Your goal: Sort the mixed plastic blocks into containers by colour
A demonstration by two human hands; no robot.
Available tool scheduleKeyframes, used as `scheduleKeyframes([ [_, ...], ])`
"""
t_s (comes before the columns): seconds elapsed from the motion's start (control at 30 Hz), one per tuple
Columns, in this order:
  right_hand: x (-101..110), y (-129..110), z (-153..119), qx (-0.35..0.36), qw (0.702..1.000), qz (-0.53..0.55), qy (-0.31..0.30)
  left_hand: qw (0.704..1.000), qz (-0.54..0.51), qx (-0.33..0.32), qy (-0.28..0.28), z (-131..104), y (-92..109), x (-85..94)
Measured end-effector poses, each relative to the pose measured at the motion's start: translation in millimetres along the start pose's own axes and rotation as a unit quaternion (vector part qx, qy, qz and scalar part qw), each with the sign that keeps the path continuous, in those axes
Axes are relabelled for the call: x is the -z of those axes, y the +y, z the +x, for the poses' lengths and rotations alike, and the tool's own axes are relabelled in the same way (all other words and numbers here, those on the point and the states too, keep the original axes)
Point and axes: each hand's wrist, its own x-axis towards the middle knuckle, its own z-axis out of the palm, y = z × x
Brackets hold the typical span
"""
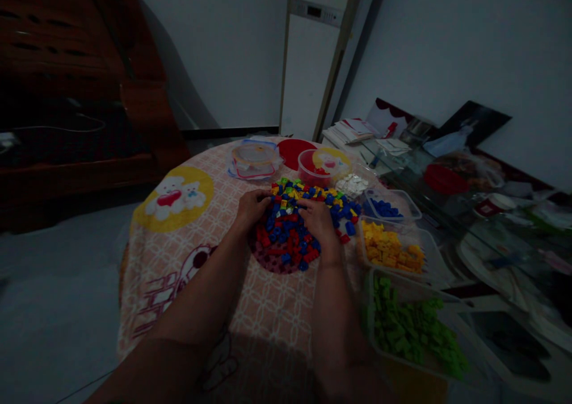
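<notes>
**My Left Hand (pixel 254 206) and Right Hand (pixel 317 216) at a Mixed Pile of Bricks (pixel 288 232)**

My two hands are apart, with part of the pile showing between them. The left one is at the pile's left edge, its fingers bent in toward the bricks; the right one reaches over from the right side, fingers pointing inward. I cannot tell whether either is clamped on a brick (the light is dim and the pieces are small).

The pile sits in front of me on a patterned tablecloth (pixel 272 308). Its near part is mostly red and blue, while yellow and green pieces show more toward the far part.

To my right stand three clear containers in a row. The farthest box (pixel 412 204) has blue bricks (pixel 386 208), the middle box (pixel 429 250) has yellow bricks (pixel 393 252), and the nearest box (pixel 465 311) has green bricks (pixel 411 323). Beyond the pile, a round tub (pixel 306 164) holds red pieces, with a heap of white pieces (pixel 352 183) near it. Clear lidded containers (pixel 254 158) are stacked farther left. A cluttered glass table (pixel 404 168) stands on the right, and a wooden bench (pixel 149 109) on the left.
</notes>
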Motion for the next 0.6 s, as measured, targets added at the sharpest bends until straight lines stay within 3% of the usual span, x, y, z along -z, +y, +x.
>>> scheduleKeyframes([
  [0.2, -2.4, -2.2, -0.7, -0.027, 0.994, -0.107, -0.023, 1.0, 0.013, 0.001, 0.005, 0.1, 1.0, -0.1],
  [0.6, 0.2, 1.3, -2.4, -0.022, 0.997, -0.066, -0.031, 1.0, 0.013, 0.006, 0.002, -1.2, 3.5, 1.2],
])
